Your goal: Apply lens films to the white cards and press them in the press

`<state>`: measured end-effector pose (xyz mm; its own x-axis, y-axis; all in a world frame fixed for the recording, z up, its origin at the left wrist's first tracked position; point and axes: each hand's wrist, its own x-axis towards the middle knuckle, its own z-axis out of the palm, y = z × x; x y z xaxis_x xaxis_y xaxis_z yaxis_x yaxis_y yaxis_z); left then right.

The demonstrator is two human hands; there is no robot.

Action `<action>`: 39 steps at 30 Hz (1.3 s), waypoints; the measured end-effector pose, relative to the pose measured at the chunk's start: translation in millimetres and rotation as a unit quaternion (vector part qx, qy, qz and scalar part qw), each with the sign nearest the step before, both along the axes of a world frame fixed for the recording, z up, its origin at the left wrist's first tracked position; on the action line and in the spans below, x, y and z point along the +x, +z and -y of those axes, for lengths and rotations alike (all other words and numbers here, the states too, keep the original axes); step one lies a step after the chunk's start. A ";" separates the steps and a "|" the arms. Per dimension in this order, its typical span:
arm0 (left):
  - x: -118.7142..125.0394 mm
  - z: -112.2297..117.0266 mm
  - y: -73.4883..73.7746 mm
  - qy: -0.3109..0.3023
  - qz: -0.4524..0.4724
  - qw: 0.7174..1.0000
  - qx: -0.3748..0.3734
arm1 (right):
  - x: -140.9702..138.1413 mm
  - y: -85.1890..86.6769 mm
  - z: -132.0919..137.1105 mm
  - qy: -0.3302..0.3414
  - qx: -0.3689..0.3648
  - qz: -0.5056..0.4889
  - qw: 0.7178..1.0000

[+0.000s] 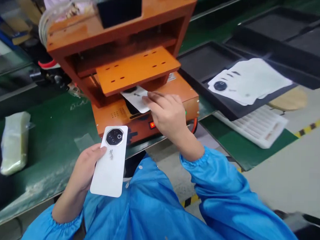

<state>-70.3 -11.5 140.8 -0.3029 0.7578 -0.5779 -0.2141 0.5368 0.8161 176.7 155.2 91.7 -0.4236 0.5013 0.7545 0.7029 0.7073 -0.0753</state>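
Note:
My left hand [86, 164] grips the left edge of a white phone back panel [108, 176] with a dark octagonal camera area near its top and dark markings below it. The thumb lies on its face. With my right hand [168, 113] I pinch the near end of a second white phone back panel [139, 101]. That panel's far end is under the raised orange plate [140, 68] of an orange press machine [118, 34], so part of it is hidden. A red-lit switch [152, 125] glows on the machine's front, left of my right wrist.
Several white panels [252, 79] lie fanned out on a black tray [223, 104] at right. Below it are a white slotted tray [256, 125] and a round stool seat [289, 99]. A plastic-wrapped bundle [16, 143] lies on the green bench [54, 130]. Someone in pink [56, 2] is behind.

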 end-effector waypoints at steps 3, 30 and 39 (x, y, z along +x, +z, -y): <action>-6.3 21.5 -11.9 0.027 0.042 0.998 -0.023 | -16.4 -2.0 -8.8 0.019 -0.097 0.083 0.992; -34.6 65.6 -36.6 -0.099 0.013 0.995 0.003 | -54.0 9.2 -5.8 -0.034 -0.134 0.118 0.983; -32.0 66.6 -37.1 -0.126 -0.016 0.992 -0.005 | -55.5 17.3 -23.7 -0.053 -0.153 0.144 0.976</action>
